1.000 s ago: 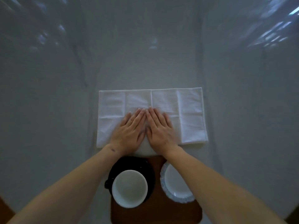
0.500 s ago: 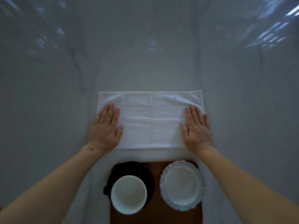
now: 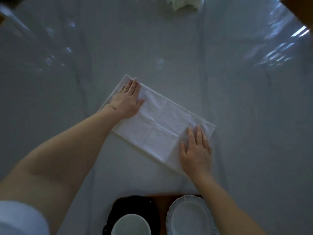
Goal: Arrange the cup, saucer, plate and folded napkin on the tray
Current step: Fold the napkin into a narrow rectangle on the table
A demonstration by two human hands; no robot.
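Observation:
A white folded napkin [image 3: 159, 122] lies flat on the grey table, turned at a slant from upper left to lower right. My left hand [image 3: 127, 99] presses flat on its upper-left end, fingers together. My right hand [image 3: 196, 150] lies flat on its lower-right end. At the bottom edge a brown wooden tray [image 3: 160, 211] carries a black saucer [image 3: 132, 207] with a white cup [image 3: 131, 225] on it at the left, and a white scalloped plate [image 3: 188, 217] at the right.
The glossy grey table [image 3: 237, 99] spreads out on all sides of the napkin. A crumpled white cloth [image 3: 184, 3] lies at the far edge. Brown corners [image 3: 301, 12] show at the upper right.
The napkin has been rotated from square-on to a diagonal, both hands staying on its ends. The view has shifted so the tray sits lower in the frame.

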